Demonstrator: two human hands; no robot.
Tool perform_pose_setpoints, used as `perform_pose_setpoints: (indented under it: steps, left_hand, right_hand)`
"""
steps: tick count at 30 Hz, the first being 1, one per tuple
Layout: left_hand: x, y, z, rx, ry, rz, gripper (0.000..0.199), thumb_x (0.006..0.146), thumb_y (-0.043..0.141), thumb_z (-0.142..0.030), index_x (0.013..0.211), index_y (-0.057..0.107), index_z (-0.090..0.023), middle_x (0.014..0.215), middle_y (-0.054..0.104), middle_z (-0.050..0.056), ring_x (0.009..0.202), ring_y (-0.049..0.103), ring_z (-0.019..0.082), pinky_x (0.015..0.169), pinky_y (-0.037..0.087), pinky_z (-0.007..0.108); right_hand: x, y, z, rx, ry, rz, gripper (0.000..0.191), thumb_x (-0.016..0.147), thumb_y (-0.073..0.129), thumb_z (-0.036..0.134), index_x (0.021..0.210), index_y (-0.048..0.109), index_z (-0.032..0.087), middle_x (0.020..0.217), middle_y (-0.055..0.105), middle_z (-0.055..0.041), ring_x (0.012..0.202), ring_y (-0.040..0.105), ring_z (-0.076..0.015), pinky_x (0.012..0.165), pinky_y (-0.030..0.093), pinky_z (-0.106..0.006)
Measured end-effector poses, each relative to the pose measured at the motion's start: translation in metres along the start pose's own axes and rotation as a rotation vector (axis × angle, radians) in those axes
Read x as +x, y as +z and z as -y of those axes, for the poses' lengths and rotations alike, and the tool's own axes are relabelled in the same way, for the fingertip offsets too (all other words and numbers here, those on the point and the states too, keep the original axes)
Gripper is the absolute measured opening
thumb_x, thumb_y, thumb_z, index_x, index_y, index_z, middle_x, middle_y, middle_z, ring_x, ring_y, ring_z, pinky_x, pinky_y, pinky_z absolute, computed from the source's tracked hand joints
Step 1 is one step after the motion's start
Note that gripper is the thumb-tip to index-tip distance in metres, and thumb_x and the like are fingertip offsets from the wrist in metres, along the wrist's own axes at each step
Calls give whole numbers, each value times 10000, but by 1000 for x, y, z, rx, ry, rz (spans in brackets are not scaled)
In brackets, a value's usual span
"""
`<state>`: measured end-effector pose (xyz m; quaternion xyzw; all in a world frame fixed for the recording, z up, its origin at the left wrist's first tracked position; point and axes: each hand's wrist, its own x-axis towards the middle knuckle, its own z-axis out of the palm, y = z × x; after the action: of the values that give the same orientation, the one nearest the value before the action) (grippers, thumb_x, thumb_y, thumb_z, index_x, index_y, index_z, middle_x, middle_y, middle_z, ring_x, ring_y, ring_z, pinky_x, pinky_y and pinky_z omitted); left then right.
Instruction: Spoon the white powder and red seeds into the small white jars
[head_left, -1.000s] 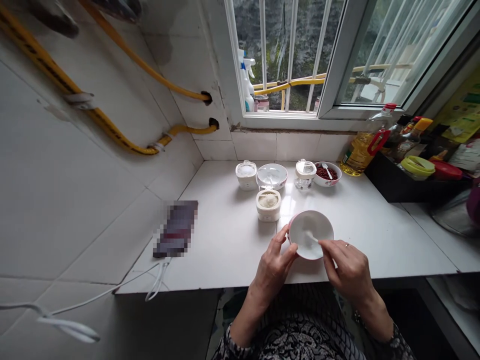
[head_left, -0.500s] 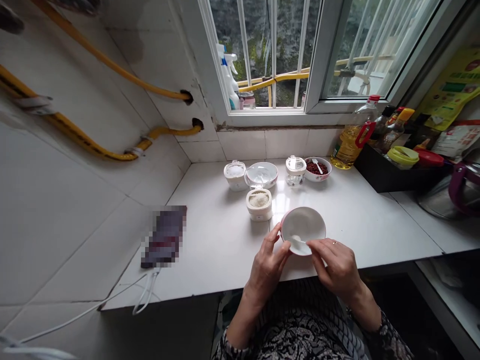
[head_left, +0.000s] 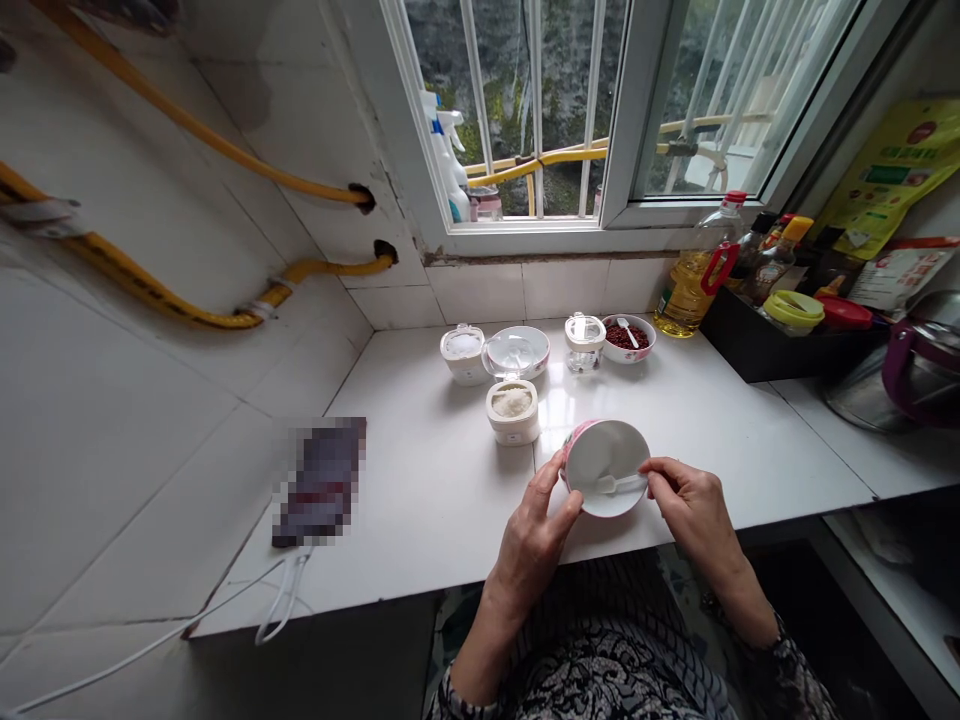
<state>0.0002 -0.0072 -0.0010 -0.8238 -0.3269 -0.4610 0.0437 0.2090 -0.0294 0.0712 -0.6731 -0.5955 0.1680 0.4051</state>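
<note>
The right hand (head_left: 694, 512) sits at the right rim of the pink-sided bowl (head_left: 600, 445), thumb and forefinger pinching the handle end of a white spoon (head_left: 619, 484); half a second earlier it covers part of the near rim, so more of the handle now shows; the spoon's head lies nearer the middle of the interior, and more of the pink outer wall appears at the far left, suggesting a slight turn or tilt of the vessel; the work with the spoon thus appears to be in progress; the left hand (head_left: 531, 540) clasps the bowl's left side, thumb at the near rim, fingers against the outside; the bowl is over the near part of the tabletop (head_left: 420, 460), though whether its base touches cannot be told.

The bowl is round, smooth and white within, seemingly glazed ceramic; the spoon is slender and plastic-looking; the tabletop is glossy, with dark seams; beyond the bowl, to its left, stands an open cream canister (head_left: 514, 434), square with rounded corners, holding pale grains (head_left: 512, 402); farther back, a shallow bowl (head_left: 634, 357) contains dark-red, bean-like pieces (head_left: 617, 341).
</note>
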Motion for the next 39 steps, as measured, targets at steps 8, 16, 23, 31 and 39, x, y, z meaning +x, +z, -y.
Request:
perform_pose_setpoints:
  steps: [8, 16, 23, 31, 39]
  left_hand:
    - [-1, 0, -1, 3, 0, 0, 228, 910, 579, -16, 1075, 587, -173, 1496, 421, 191, 1358, 510, 301, 945, 625, 392]
    - [-1, 1, 0, -13, 14, -19, 243, 893, 574, 6, 1058, 614, -169, 1545, 390, 168, 1377, 493, 308, 945, 628, 388]
    - [-3, 2, 0, -22, -8, -9, 277, 885, 572, 23, 1069, 603, -181, 1530, 411, 165, 1383, 487, 302, 944, 625, 380]
    - [-1, 1, -1, -53, -84, -9, 238, 925, 570, -53, 1114, 599, -194, 1490, 443, 165, 1347, 531, 286, 951, 617, 361]
    - [5, 1, 1, -45, -200, -54, 86, 964, 562, -195, 1042, 597, -206, 1354, 564, 167, 1157, 668, 260, 883, 626, 364]
  right_hand:
    - [-4, 21, 3, 421, 307, 54, 243, 724, 591, 356, 754, 726, 156, 578, 660, -16, 353, 456, -100, 395, 389, -247]
    - [-4, 25, 11, 709, 415, 51, 334, 647, 745, 455, 757, 728, 140, 608, 716, -55, 300, 432, -78, 350, 348, -234]
    - [-4, 28, 9, 835, 433, 83, 359, 641, 806, 456, 800, 749, 139, 664, 755, -81, 329, 512, -100, 370, 419, -240]
    - [-5, 22, 12, 935, 445, 80, 340, 625, 842, 423, 794, 762, 139, 677, 763, -86, 348, 525, -99, 389, 455, -243]
    - [4, 15, 10, 935, 397, 33, 320, 631, 837, 408, 797, 763, 144, 661, 757, -76, 345, 515, -94, 368, 440, -239]
